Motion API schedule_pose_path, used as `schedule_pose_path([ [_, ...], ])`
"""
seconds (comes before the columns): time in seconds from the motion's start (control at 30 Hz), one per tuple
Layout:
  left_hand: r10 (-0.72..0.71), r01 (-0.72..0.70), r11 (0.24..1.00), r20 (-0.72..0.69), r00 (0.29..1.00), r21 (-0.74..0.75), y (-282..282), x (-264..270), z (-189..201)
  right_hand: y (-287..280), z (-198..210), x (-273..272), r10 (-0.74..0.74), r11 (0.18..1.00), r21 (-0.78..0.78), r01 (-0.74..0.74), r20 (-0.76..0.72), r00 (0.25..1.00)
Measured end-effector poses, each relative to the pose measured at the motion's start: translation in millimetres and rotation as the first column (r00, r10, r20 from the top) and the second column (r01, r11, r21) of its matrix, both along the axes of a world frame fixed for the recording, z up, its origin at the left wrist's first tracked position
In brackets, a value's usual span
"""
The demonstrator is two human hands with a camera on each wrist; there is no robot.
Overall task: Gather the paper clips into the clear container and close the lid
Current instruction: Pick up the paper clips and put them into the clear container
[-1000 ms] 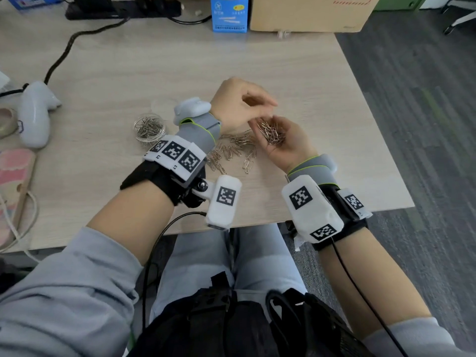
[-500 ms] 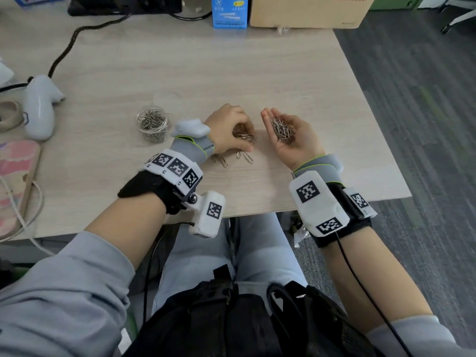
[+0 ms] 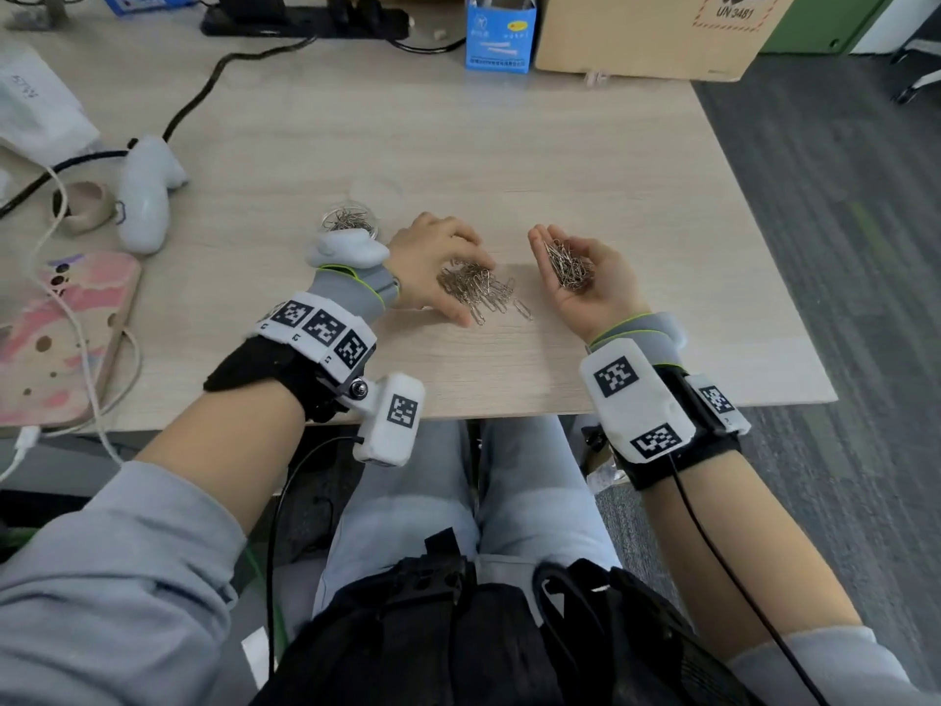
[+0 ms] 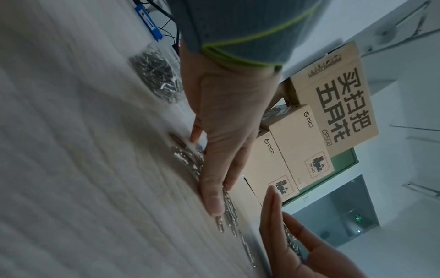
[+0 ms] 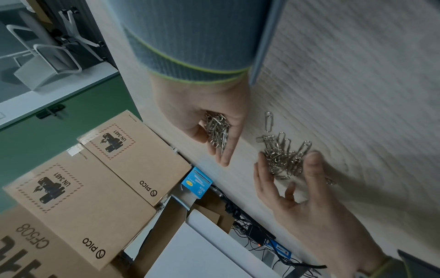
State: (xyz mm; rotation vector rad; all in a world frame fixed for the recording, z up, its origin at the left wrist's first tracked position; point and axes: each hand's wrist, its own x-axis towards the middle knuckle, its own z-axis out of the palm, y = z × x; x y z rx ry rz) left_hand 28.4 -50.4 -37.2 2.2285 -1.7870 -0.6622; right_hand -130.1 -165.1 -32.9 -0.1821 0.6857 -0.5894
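A pile of silver paper clips (image 3: 496, 298) lies on the wooden table near its front edge. My left hand (image 3: 471, 290) rests over the pile's left side, its thumb and spread fingers (image 5: 314, 169) touching the table around the clips (image 5: 283, 156). To the right, my right hand (image 3: 575, 277) is palm up and cupped, with a heap of clips (image 3: 568, 267) lying in the palm (image 5: 216, 127). The clear container (image 3: 349, 221), partly filled with clips, stands behind my left wrist and is half hidden by the wrist camera. A faint clear round lid (image 3: 377, 188) lies just beyond it.
A white handheld device (image 3: 145, 196), a tape roll (image 3: 84, 206), a pink phone case (image 3: 56, 338) and white cables lie at the left. A blue box (image 3: 499, 35) and a cardboard box (image 3: 657, 33) stand at the back. The table's right edge (image 3: 764, 247) is close to my right hand.
A second ago my left hand was above the right palm with clips; it came down onto the table clips and now spreads around them. The right hand stays palm up with its heap.
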Motion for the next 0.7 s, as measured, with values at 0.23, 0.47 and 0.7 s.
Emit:
schedule_pose_path([
  [0.23,0.064,-0.082,0.989,-0.142,0.988,-0.127,-14,-10,-2,-1,-4,-3,-0.009,1.000,-0.005,0.009,0.000,1.000],
  [0.47,0.101,-0.111,0.983,-0.074,0.992,-0.148,-29,-7,-4,-4,-7,-4,0.025,1.000,-0.002,-0.025,0.017,1.000],
  [0.7,0.192,-0.248,0.946,-0.253,0.948,-0.208,-35,4,2,-8,-6,3,0.070,0.997,-0.024,-0.071,-0.027,0.997],
])
